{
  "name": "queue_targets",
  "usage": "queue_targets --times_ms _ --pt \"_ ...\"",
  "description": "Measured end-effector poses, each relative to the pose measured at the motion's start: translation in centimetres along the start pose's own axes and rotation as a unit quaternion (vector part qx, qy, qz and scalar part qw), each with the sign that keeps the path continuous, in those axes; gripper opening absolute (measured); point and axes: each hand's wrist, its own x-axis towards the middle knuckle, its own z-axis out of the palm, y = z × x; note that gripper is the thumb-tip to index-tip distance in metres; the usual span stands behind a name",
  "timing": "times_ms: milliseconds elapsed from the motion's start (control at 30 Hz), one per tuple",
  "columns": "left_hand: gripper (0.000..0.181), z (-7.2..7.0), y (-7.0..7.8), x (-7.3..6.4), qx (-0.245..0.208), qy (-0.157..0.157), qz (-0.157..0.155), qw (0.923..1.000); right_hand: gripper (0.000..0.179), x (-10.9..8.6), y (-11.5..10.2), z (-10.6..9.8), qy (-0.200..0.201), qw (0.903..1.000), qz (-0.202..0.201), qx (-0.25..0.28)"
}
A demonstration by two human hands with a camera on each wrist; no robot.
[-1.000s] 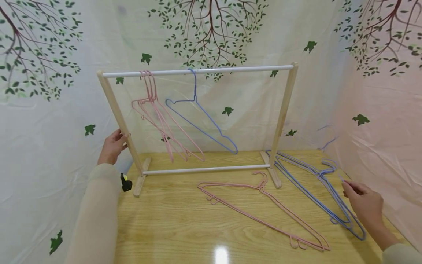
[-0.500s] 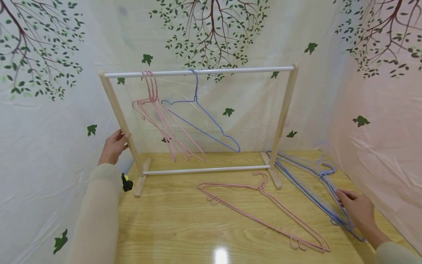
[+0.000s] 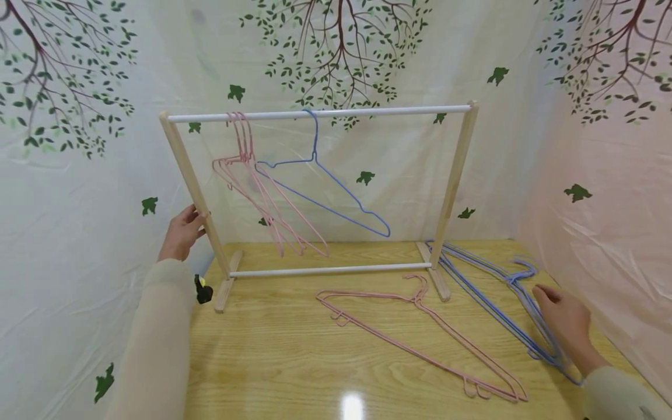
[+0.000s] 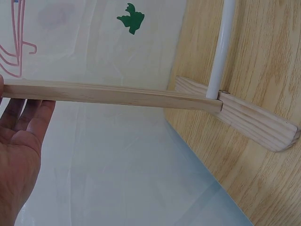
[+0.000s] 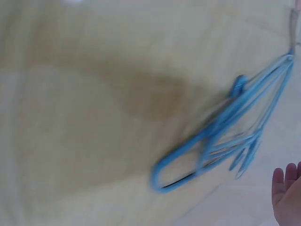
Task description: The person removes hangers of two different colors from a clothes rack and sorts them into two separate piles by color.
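My left hand point(image 3: 181, 233) grips the left wooden post of a small clothes rack point(image 3: 451, 186), thumb and fingers on either side of it; the same post point(image 4: 117, 94) crosses the left wrist view. Beside the stack of blue hangers point(image 3: 488, 318) at the right, my right hand point(image 3: 564, 321) hovers near their right arms, with no hanger seen in its fingers. Loosely bent fingers point(image 5: 278, 181) show at the right wrist view's edge, apart from the blurred blue hangers point(image 5: 225, 122). Several pink hangers point(image 3: 262, 192) and one blue hanger point(image 3: 341, 189) hang from the white rail point(image 3: 367, 111).
Pink hangers point(image 3: 378, 341) lie on the wooden table point(image 3: 273, 361) in front of the rack. A white lower bar point(image 3: 331, 270) joins the rack's feet. A small black object point(image 3: 202, 290) is by the left foot. Leaf-printed sheets point(image 3: 593, 233) enclose the table.
My right hand lowered a blue hanger onto the blue stack, let it go and shifted slightly left. The hanging blue hanger swung a little on the rail. My left hand stayed on the post.
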Motion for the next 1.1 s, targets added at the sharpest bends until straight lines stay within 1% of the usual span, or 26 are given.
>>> queue_targets --times_ms 100,133,233,300,367,467,533,600,700,767,833,967,1100 --pt "0.054 0.1 0.3 -0.2 -0.005 -0.002 0.0 1.0 0.043 0.6 -1.7 0.2 0.038 0.999 -0.002 0.025" --pt "0.053 0.1 0.4 -0.3 -0.008 -0.001 0.0 1.0 0.042 0.7 -2.4 0.3 0.044 0.9984 -0.003 0.037" --pt "0.052 0.3 1.0 -0.7 -0.013 -0.001 0.001 0.9999 0.041 1.0 -4.5 0.9 0.046 0.9955 -0.019 0.081" --pt "0.052 0.5 1.3 -0.9 -0.018 0.0 -0.001 0.9998 0.039 1.2 -6.2 1.5 0.048 0.9932 -0.038 0.099" --pt "0.052 0.5 1.5 -1.1 -0.018 0.001 -0.002 0.9998 0.038 1.4 -8.0 2.2 0.047 0.9912 -0.064 0.106" --pt "0.053 0.4 1.3 -0.9 -0.019 0.0 -0.004 0.9998 0.036 1.6 -11.0 3.4 0.047 0.9878 -0.102 0.108" --pt "0.053 0.3 1.0 -0.6 -0.016 0.0 -0.004 0.9999 0.036 1.6 -13.1 4.1 0.032 0.985 -0.124 0.115" --pt "0.053 0.2 0.6 -0.3 -0.015 0.0 -0.005 0.9999 0.035 1.6 -15.5 4.7 0.028 0.9799 -0.147 0.132" --pt "0.054 0.1 0.2 -0.1 -0.012 0.0 -0.005 0.9999 0.032 1.6 -19.1 5.5 0.024 0.9685 -0.179 0.171" --pt "0.054 0.1 0.1 0.0 -0.011 0.0 -0.004 0.9999 0.031 1.7 -21.4 5.8 0.025 0.9599 -0.201 0.194" --pt "0.054 0.1 0.2 0.0 -0.011 0.0 -0.002 0.9999 0.032 1.7 -23.4 5.9 0.018 0.9534 -0.221 0.205" --pt "0.053 0.0 0.2 -0.1 -0.011 0.0 -0.001 0.9999 0.035 2.0 -26.8 6.2 0.0 0.9452 -0.254 0.205" --pt "0.054 0.0 0.2 -0.1 -0.012 -0.002 -0.002 0.9999 0.039 2.2 -29.6 6.3 -0.017 0.9413 -0.274 0.197"
